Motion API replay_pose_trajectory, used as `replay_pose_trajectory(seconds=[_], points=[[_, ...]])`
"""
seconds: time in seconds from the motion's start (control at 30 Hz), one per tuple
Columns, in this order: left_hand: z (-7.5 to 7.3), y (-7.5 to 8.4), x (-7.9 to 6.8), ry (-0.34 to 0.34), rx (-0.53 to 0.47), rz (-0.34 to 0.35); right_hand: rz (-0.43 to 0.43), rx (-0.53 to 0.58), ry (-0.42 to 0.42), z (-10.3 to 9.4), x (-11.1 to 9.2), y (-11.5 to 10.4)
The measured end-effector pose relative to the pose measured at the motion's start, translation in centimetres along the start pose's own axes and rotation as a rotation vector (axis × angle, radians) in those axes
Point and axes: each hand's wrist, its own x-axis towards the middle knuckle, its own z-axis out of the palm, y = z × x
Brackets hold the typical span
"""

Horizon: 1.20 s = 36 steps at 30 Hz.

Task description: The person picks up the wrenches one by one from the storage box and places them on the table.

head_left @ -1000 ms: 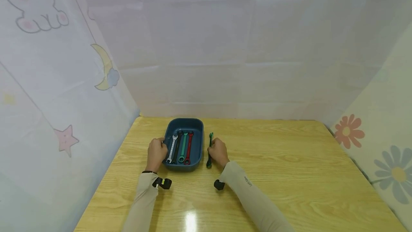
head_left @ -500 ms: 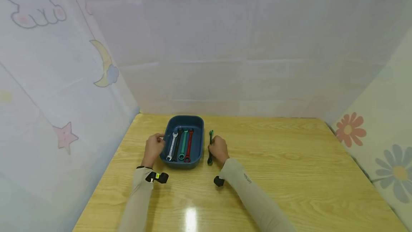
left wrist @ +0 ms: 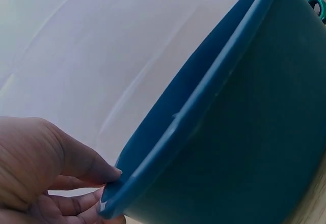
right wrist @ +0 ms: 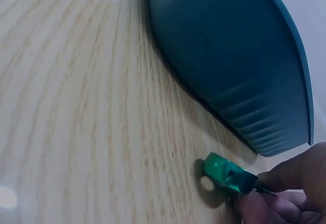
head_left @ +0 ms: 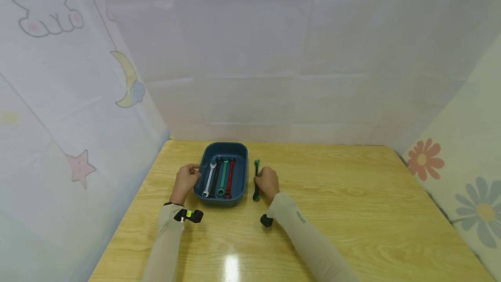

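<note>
In the head view, a blue plastic bin (head_left: 221,202) stands on the table. Inside it, side by side, lie a silver wrench (head_left: 208,180), a black wrench (head_left: 215,179), a green wrench (head_left: 223,178) and a red wrench (head_left: 229,179). My left hand (head_left: 185,182) pinches the bin's left rim, thumb inside and fingers outside, as the left wrist view shows. To the right of the bin, my right hand (head_left: 268,182) pinches another green wrench (right wrist: 226,173) by its middle. That wrench stands on edge, at or just above the tabletop; its gripped part is hidden by the fingers.
The wooden table (head_left: 344,212) extends far to the right of the bin. A pale sheet wall (head_left: 242,77) rises behind its back edge. Printed sheets also hang at the left and right sides.
My left hand has shifted slightly left and outward on the bin's rim. My right hand keeps its grip on the green wrench, nearly in place.
</note>
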Motion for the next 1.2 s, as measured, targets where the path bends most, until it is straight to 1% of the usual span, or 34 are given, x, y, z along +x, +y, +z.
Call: replay_pose_trajectory(seconds=[0.13,0.33,0.43,0.53,0.67,0.8,0.9,1.07,1.2], points=[[0.0,-0.4,0.1,-0.01,-0.059,-0.017,-0.007,0.025,0.014,0.1,0.0,0.1],[-0.3,-1.2,0.3,-0.054,-0.249,-0.06,0.002,0.036,0.016,0.2,-0.1,0.1],[-0.5,-1.5,0.3,-0.079,-0.301,-0.074,0.014,0.016,0.012,0.2,-0.2,0.0],[-0.6,-1.7,0.3,-0.102,-0.318,-0.078,0.027,-0.022,0.018,0.3,-0.3,0.0],[-0.8,-1.7,0.5,-0.117,-0.343,-0.075,0.015,-0.064,0.03,0.4,-0.1,0.2],[-0.9,-1.5,0.5,-0.118,-0.364,-0.09,-0.001,-0.073,0.03,0.4,0.0,0.3],[-1.0,-1.3,0.5,-0.121,-0.374,-0.101,0.002,-0.08,0.028,0.4,0.0,0.2],[-0.9,-1.2,0.4,-0.128,-0.385,-0.098,0.021,-0.092,0.028,0.3,-0.1,0.0],[-0.9,-1.2,0.5,-0.123,-0.368,-0.09,0.028,-0.107,0.032,0.4,-0.1,0.0]])
